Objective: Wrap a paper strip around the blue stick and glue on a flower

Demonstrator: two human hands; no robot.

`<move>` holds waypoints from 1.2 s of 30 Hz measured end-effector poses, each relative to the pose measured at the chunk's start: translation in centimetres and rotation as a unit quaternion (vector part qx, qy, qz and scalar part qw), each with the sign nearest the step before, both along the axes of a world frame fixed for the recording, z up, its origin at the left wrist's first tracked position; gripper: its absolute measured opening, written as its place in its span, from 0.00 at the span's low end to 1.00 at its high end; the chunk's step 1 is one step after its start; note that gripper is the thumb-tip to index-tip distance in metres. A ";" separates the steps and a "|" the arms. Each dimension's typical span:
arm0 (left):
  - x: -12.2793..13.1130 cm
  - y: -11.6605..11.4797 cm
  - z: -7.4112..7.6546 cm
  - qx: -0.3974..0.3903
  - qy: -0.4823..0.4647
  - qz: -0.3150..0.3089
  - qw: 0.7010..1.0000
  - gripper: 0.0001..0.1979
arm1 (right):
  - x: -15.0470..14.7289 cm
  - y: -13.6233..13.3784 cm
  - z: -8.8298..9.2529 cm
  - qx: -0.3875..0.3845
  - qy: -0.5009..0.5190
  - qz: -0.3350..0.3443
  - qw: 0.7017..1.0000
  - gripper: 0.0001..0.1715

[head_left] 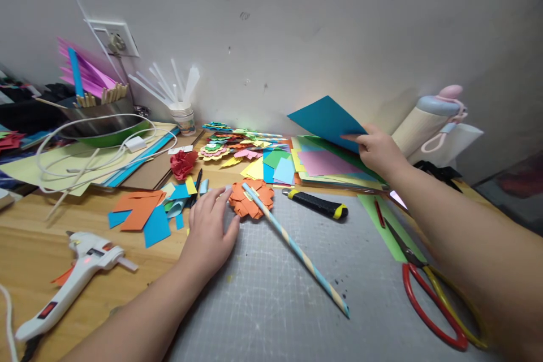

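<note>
My right hand [379,150] pinches the near edge of a blue paper sheet [326,121], which is tilted up above a stack of coloured paper [331,163]. My left hand [212,230] rests on the grey cutting mat [263,294] with its fingers apart and nothing in it. Just beyond its fingertips lies an orange paper flower [258,209]. A blue-and-cream striped paper stick [303,257] crosses the flower and slants toward me. Behind them sits a black-and-yellow utility knife [318,204].
On the left lie a white glue gun [80,277] and paper scraps [139,209]. Scissors [436,294] with red and yellow handles are under my right arm. Several paper flowers [216,150] lie by the wall. A bottle [428,119] stands at the right, and a looped white cable [97,119] at the left.
</note>
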State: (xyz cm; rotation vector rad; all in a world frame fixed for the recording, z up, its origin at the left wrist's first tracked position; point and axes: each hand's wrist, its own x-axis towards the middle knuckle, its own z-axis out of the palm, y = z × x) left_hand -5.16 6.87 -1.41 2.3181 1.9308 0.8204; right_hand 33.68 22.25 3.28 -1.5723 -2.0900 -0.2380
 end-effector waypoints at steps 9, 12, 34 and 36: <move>-0.1 -0.1 -0.2 0.011 0.003 0.005 1.000 0.23 | 0.0 -0.2 0.4 -0.001 -0.048 -0.067 0.997 0.24; 0.0 -0.2 0.0 0.024 0.001 0.015 1.000 0.23 | 0.7 0.0 0.8 -0.037 -0.072 -0.022 0.996 0.25; 18.7 12.9 10.1 0.110 0.192 -0.264 0.939 0.21 | 0.8 -0.6 1.0 -0.119 -0.198 0.051 0.972 0.15; 20.6 14.0 9.4 0.053 0.191 -0.258 0.946 0.15 | 0.1 -0.8 1.1 -0.104 -0.204 0.059 0.972 0.17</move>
